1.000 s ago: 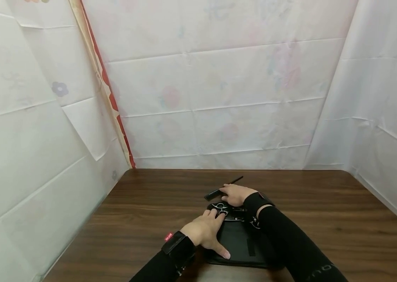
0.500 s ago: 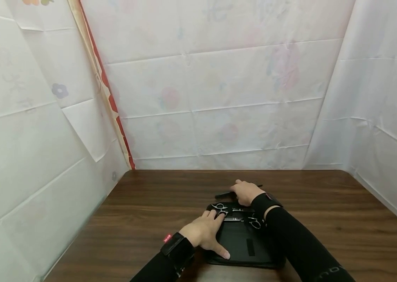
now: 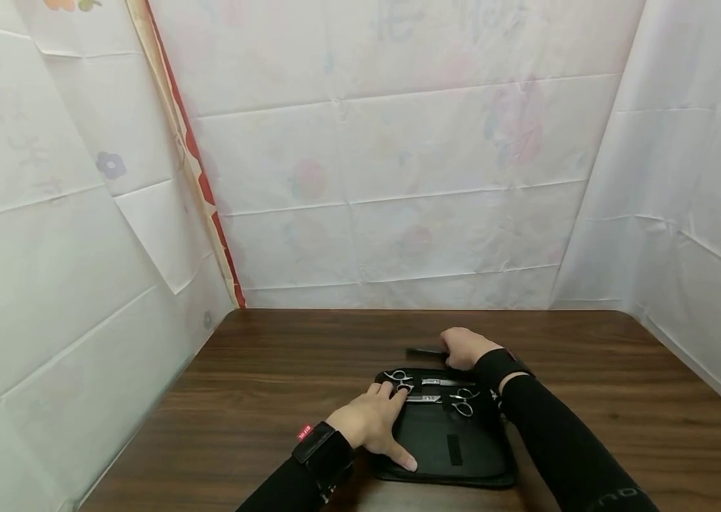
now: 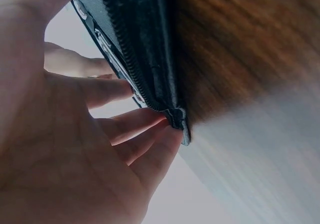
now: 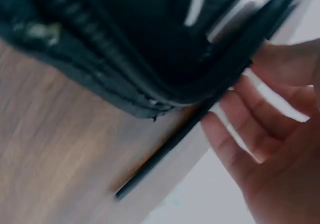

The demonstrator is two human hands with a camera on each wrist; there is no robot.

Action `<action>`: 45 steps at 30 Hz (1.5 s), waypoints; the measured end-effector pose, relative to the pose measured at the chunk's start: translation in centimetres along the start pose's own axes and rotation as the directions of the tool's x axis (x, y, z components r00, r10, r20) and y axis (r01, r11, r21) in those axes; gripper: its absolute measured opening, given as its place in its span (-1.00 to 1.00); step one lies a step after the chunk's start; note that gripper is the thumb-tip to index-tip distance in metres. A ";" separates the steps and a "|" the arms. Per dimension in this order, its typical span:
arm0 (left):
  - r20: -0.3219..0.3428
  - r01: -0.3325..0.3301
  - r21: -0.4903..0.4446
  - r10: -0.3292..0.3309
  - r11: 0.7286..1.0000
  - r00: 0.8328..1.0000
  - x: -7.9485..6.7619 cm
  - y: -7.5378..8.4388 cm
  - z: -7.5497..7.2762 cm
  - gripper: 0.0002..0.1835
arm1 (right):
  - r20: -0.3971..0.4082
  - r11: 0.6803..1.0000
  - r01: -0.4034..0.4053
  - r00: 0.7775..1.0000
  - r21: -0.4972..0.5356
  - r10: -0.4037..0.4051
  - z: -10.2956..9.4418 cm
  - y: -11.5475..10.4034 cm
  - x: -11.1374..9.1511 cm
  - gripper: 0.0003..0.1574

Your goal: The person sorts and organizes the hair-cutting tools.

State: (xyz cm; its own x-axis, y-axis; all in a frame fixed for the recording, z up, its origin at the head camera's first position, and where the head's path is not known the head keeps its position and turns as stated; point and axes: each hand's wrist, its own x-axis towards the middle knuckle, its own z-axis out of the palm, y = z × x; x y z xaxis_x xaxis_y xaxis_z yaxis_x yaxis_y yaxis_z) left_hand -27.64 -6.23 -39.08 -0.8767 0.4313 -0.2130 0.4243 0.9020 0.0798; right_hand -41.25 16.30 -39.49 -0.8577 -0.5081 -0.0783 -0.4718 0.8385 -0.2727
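A black zip case [image 3: 427, 434] lies unfolded on the table, with two pairs of silver scissors in it. One pair of scissors [image 3: 463, 407] has its finger rings to the right; the other scissors [image 3: 399, 375] have theirs at the left, partly under my fingers. My left hand [image 3: 370, 418] rests spread over the case's left side, fingertips at its edge and corner in the left wrist view [image 4: 182, 134]. Past the far edge, my right hand [image 3: 465, 348] pinches a long thin black comb [image 3: 422, 353]; its teeth do not show. In the right wrist view the comb [image 5: 165, 151] runs alongside the case's corner.
The brown wooden table [image 3: 271, 384] extends around the case on both sides. White sheeting [image 3: 367, 178] hangs behind the table and along both sides. A black strap [image 3: 455, 449] lies across the near part of the case.
My right hand has moved right along the case's far edge, carrying the comb, which now lies more level. More of the scissors has come into sight. My left hand has stayed in place.
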 end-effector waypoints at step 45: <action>-0.010 -0.023 -0.134 0.021 0.991 1.000 -0.2 -0.7 0.3 0.25 | -0.172 0.972 0.104 0.983 0.211 -0.068 -0.5 2.7 -6.5 -0.68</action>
State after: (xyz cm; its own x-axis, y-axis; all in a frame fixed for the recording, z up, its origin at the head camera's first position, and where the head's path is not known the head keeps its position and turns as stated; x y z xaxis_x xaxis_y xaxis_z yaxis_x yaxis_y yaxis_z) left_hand -27.70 -6.95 -39.38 -0.8696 0.4507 -0.2016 0.4097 0.8866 0.2148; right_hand -37.03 21.97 -39.20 -0.8462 -0.5221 0.1069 -0.5047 0.7206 -0.4755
